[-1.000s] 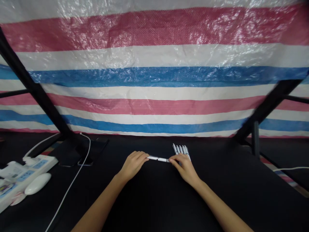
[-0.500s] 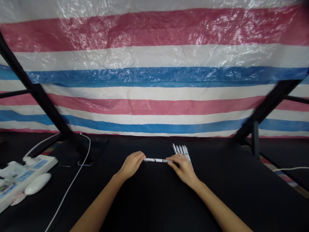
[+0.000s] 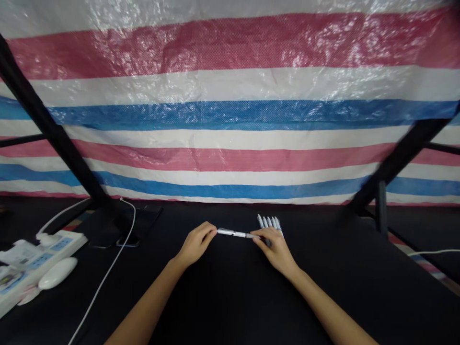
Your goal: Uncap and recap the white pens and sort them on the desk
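Note:
A white pen [image 3: 235,233] with dark markings spans the gap between my two hands, tilted slightly down to the right. My left hand [image 3: 196,243] pinches its left end between thumb and fingers. The grey right end is gripped by my right hand [image 3: 275,249], closed on it with thumb and fingertips. Just behind the right hand, several similar white pens [image 3: 269,223] lie side by side on the black table [image 3: 230,297]; their lower parts are hidden by that hand.
At the left lie a white power strip [image 3: 39,261] with plugs, a white computer mouse [image 3: 57,273] and a white cable [image 3: 108,273]. Dark phone-like objects [image 3: 127,239] lie near the left black frame leg [image 3: 77,158]. A striped plastic sheet [image 3: 230,158] hangs behind the table.
The pen has tilted, its left end rising a little, and has rolled so its clip shows at the top. Both hands have shifted only slightly.

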### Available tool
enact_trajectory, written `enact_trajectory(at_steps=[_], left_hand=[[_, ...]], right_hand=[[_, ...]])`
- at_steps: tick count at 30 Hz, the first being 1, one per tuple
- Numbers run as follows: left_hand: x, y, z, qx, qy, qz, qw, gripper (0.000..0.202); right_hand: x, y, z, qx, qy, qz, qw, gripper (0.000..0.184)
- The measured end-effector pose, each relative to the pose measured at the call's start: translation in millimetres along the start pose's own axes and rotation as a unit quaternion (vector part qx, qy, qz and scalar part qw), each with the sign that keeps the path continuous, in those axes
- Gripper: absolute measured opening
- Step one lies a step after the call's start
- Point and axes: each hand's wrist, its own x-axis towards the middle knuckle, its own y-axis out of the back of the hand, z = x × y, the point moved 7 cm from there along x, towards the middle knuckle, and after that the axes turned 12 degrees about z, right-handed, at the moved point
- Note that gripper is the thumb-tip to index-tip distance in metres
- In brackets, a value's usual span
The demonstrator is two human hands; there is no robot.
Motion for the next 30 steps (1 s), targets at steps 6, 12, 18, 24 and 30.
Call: enact_trajectory(at_steps=[6,12,18,24,30], left_hand=[[1,-7.5,-8,-0.111,0.113,0.008,0.987,0.039],[0,-13.7,-12,-0.126,0.134,0.012,0.983,0.052],[-2,-8.3,-11,-0.062,0.118,0.029,0.991,0.028],[-2,-6.9,-9,-0.014,0.075,0.032,0.997,0.018],[-3,-5.7,-5,-0.019,0.049,0.036,0.998,0.019]], right_hand=[[-3,2,-5,-0.045,0.062,0.034,0.997,0.022],[-2,5,-16,-0.073,0.088,0.030,0.993,0.019],[-1,8,-12,-0.071,0.072,0.042,0.994,0.020],[-1,9,-7,-0.077,0.068,0.052,0.993,0.017],[-2,9,-9,-0.061,0.094,0.066,0.992,0.016]])
